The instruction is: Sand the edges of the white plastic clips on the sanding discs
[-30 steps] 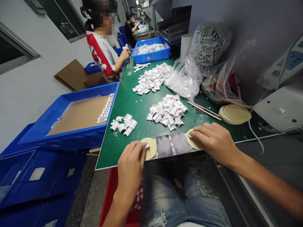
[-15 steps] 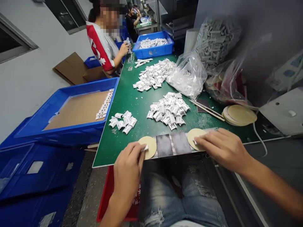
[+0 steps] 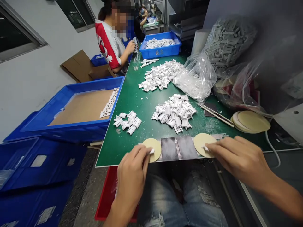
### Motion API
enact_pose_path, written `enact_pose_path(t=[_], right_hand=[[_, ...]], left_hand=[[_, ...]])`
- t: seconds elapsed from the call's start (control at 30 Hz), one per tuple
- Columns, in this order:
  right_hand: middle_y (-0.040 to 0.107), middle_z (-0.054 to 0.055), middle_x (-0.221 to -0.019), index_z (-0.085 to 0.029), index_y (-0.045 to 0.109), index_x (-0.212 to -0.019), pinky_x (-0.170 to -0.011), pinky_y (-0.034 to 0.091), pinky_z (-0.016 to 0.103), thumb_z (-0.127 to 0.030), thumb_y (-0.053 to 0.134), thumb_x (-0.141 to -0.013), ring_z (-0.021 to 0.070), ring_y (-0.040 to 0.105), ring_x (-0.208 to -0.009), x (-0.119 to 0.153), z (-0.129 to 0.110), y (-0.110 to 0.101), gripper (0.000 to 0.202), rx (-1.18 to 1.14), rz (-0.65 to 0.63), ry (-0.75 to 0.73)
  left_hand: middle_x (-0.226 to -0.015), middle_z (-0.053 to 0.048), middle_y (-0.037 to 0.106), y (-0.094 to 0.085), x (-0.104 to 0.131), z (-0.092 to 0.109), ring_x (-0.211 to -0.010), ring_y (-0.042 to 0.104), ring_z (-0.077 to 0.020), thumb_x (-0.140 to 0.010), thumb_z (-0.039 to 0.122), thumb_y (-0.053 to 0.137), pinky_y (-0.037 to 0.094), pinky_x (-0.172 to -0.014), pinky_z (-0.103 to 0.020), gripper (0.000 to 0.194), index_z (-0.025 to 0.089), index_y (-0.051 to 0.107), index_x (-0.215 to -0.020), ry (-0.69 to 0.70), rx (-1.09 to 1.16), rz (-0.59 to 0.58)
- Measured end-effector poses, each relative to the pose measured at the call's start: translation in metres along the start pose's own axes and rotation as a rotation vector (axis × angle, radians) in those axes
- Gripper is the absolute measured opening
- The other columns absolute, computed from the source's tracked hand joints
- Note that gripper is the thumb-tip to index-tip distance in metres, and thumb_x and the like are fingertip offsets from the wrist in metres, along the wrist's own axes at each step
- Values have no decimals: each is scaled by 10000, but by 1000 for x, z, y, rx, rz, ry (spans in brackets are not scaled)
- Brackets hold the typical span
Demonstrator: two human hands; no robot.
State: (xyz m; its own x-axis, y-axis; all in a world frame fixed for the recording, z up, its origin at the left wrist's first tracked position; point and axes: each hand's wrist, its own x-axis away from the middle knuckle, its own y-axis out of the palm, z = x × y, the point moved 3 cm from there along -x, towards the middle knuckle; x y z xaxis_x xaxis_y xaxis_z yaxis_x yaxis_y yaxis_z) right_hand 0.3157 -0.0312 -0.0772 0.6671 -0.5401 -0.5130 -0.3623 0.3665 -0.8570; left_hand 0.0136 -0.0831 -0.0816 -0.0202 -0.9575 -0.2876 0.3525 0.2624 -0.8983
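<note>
Pinched in the fingers of my left hand (image 3: 132, 167) is a small white plastic piece (image 3: 151, 151), held against a round cream sanding disc (image 3: 155, 145). My right hand (image 3: 236, 156) grips another small white piece (image 3: 205, 148) over a second cream disc (image 3: 201, 140). Between the discs, two dark grey abrasive sheets (image 3: 169, 149) lie flat along the table's front edge. Beyond them sits a heap of white curved plastic pieces (image 3: 176, 112), with a smaller group (image 3: 129, 121) to its left. My fingers cover much of both held pieces.
The green table (image 3: 123, 145) carries another white heap (image 3: 161, 75), a clear plastic bag (image 3: 199, 78), thin sticks (image 3: 216, 115) and stacked discs (image 3: 254, 121). Left stands a blue tray (image 3: 68, 129) lined with cardboard. A co-worker (image 3: 111, 44) sits near a blue bin (image 3: 161, 52). Below is a red bin (image 3: 101, 205).
The view has turned slightly left, so everything appears shifted to the right. Both hands still pinch their white pieces at the discs.
</note>
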Motion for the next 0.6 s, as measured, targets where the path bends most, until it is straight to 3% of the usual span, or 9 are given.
enact_pose_path(t=[0.2,0.6], right_hand=[[687,73,-775,-136,713,-987,-617,311,355,-109,613,-930,177,546,-677,0,-3,-3,119,1,-16,-24],[639,53,-756,-176,696,-887,-603,295,344,-196,569,-967,170,490,-651,2,-1,-5,152,-6,-49,105]], left_hand=[[-1092,-22,694,1,-2,0,-886,632,-204,-982,245,544,411,-747,-302,125,244,662,-1023,30,-24,-13],[-1077,-49,705,-4,6,-5,-914,641,-222,-975,273,544,453,-807,-322,163,239,698,-1014,23,8,17]])
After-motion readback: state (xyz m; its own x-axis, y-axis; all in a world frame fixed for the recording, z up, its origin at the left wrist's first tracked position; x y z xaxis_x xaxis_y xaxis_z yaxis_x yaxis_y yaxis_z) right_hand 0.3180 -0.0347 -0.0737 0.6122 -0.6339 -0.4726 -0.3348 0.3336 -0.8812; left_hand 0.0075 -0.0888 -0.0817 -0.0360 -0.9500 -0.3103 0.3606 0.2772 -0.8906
